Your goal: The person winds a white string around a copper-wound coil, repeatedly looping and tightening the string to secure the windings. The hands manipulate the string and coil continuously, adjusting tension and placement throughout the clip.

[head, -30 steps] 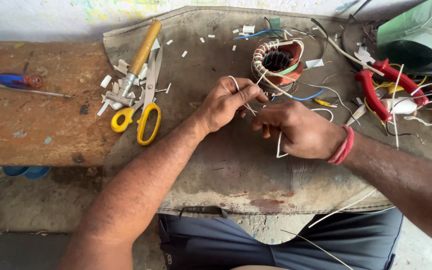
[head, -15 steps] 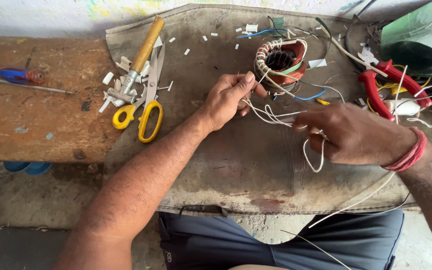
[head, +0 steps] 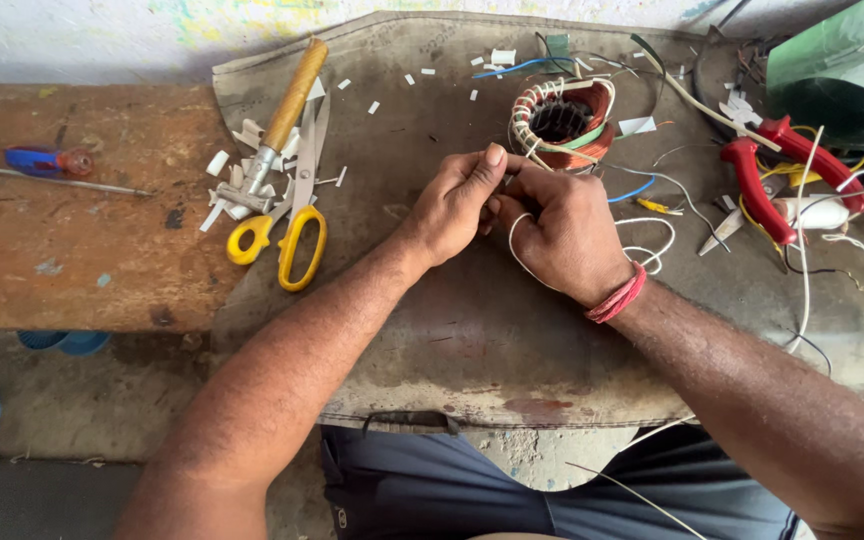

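Centrally, both hands meet over a worn grey mat [head: 472, 330] spread across the wooden tabletop [head: 62, 260]. The left hand [head: 452, 200] is pinched narrow, thumb and fingertips closed on a thin white string [head: 517, 255], and the right hand [head: 567, 235] is curled shut around the same string, which loops out beneath its knuckles. A red band [head: 614, 298] circles the right wrist. Just beyond the hands sits a motor stator [head: 564, 122] with copper windings (red and white lacing around its rim), very close to the fingertips. To the left lie yellow-handled scissors [head: 287, 215] and a wooden-handled tool [head: 287, 110] among white sleeve scraps [head: 242, 165], well apart from the hands. Red-handled pliers [head: 777, 175] lie to the right amid loose wires [head: 652, 190], some trailing close to the right hand. A blue-and-red screwdriver [head: 47, 165] rests far left on bare wood.
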